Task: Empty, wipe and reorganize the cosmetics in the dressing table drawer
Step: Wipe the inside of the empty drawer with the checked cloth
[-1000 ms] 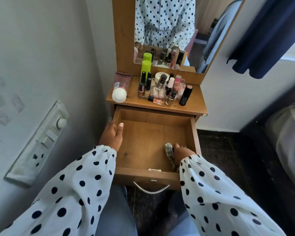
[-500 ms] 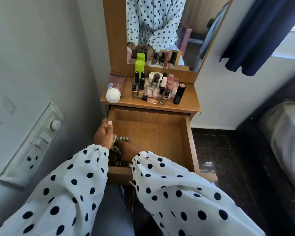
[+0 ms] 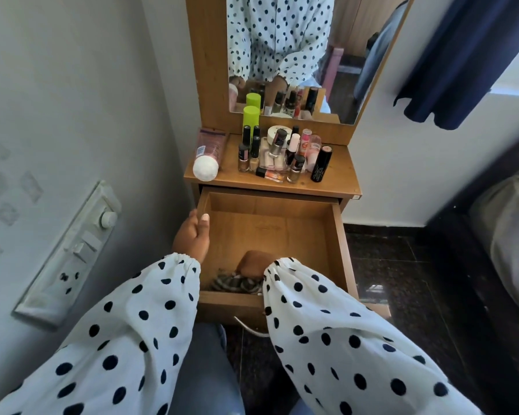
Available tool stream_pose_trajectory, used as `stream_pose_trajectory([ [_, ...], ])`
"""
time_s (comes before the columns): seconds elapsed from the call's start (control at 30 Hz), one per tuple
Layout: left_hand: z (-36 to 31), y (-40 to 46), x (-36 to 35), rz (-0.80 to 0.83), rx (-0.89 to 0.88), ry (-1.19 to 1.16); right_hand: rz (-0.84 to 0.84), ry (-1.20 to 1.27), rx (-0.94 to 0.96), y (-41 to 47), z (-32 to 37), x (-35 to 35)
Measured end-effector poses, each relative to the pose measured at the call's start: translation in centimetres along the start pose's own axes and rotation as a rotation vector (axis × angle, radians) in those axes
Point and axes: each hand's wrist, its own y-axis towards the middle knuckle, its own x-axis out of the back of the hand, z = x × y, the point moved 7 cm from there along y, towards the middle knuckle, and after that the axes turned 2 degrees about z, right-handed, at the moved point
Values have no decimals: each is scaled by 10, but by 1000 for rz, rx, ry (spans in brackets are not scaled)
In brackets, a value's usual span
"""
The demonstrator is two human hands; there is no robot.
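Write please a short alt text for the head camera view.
A right hand presses a striped cloth on the open drawer floor while the left hand grips its left wall. Cosmetics crowd the tabletop above.

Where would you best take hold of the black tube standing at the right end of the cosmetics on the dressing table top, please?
Take the black tube around its upper body, coming from the right. It stands upright, leaning slightly, and bottles crowd its left side, while the table top to its right is bare, so a sideways grip there should disturb nothing.
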Motion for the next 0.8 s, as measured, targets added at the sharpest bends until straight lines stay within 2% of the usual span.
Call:
stream_pose_trajectory([
  [0.07, -1, 1, 1, 2, -1, 14, -24, -126, -59, -5, -24, 2],
  [0.2, -3, 1, 0, 9, 4, 29, -91, -363, -380, -26, -93, 6],
  [0.4, -5, -1, -2, 32, -17, 75, -75, -326, -256, -31, -109, 12],
  [0.47, -6, -1, -3, 41, -31, 79, -19, -235, -184, -31, -104, 14],
  [0.6, -9, -2, -5, 60, -57, 146, 45, 28, -188, -35, -99, 16],
  [0.77, -23, -10, -9, 28, -156, 210, -53, 351, -47, -27, -73, 25],
  [0.8, -25, -11, -9, 16, -171, 182, -43, 497, -5, -26, -67, 23],
])
